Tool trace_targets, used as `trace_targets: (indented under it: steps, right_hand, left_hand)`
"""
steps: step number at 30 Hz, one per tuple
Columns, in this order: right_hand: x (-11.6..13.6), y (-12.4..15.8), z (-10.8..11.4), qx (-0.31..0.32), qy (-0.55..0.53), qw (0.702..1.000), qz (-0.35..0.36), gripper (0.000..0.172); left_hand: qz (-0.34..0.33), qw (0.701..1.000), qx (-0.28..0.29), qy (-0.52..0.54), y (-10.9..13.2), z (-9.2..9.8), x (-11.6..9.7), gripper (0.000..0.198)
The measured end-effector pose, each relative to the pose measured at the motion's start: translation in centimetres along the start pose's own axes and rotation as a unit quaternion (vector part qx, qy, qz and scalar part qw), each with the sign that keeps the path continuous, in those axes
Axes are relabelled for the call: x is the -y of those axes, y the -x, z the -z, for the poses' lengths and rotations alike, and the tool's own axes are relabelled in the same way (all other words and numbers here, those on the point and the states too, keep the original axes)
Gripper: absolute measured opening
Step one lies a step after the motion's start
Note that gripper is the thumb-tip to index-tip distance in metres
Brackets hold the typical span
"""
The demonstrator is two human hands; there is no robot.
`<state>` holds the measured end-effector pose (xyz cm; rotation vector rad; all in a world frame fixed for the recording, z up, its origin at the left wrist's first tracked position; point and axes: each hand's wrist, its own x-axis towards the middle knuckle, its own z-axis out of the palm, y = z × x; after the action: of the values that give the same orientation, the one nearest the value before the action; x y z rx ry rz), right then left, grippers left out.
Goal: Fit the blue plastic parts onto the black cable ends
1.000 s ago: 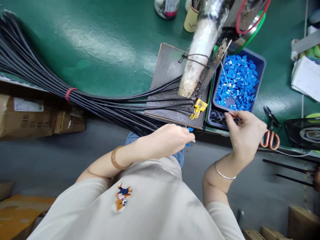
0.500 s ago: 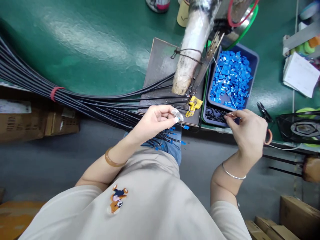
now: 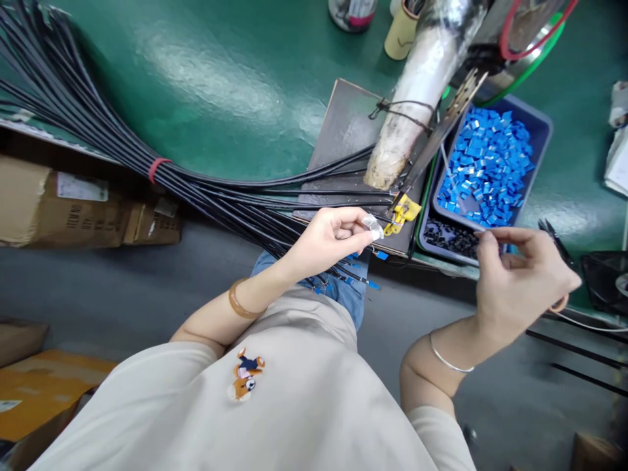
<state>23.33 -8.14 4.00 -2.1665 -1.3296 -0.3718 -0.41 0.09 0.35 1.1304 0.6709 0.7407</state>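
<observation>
My left hand (image 3: 331,241) is closed in a pinch above the ends of the black cables (image 3: 235,226). A crumpled clear plastic piece (image 3: 373,226) covers its fingertips, and what lies between them is hidden. Small blue tabs (image 3: 373,286) are on several cable ends just below this hand. My right hand (image 3: 524,278) is off to the right, by the front edge of the bins, with thumb and index finger pressed together. Anything in that pinch is too small to make out. A copper-coloured ring-shaped handle (image 3: 559,304) shows beneath it.
A bin of blue pieces (image 3: 490,163) stands behind a tray of small black parts (image 3: 446,237). A yellow tool head (image 3: 403,214) sits on the dark board (image 3: 338,124) under a wrapped tube (image 3: 402,124). Black pliers (image 3: 554,239) lie at right; a red band (image 3: 157,169) ties the cables.
My right hand has moved right and slightly toward me, away from the left. My left hand keeps its pinch above the cable ends. The whole view has shifted.
</observation>
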Motion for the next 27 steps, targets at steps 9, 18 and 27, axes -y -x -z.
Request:
trace_targets:
  steps: [9, 18, 27]
  right_hand:
    - [7.6, 4.6, -2.1, 0.119, -0.398, 0.909, -0.032, 0.008]
    - [7.8, 4.9, -3.0, 0.132, -0.406, 0.903, -0.044, 0.003]
    - [7.9, 5.0, -3.2, 0.136, -0.41, 0.901, -0.046, 0.003]
  left_hand:
    - [-0.053, 0.997, -0.026, -0.058, 0.1, -0.8, -0.1, 0.01]
    - [-0.06, 0.997, -0.012, -0.055, 0.3, -0.7, 0.0, 0.011]
    - [-0.065, 0.996, -0.006, -0.068, 0.2, -0.5, 0.3, 0.013]
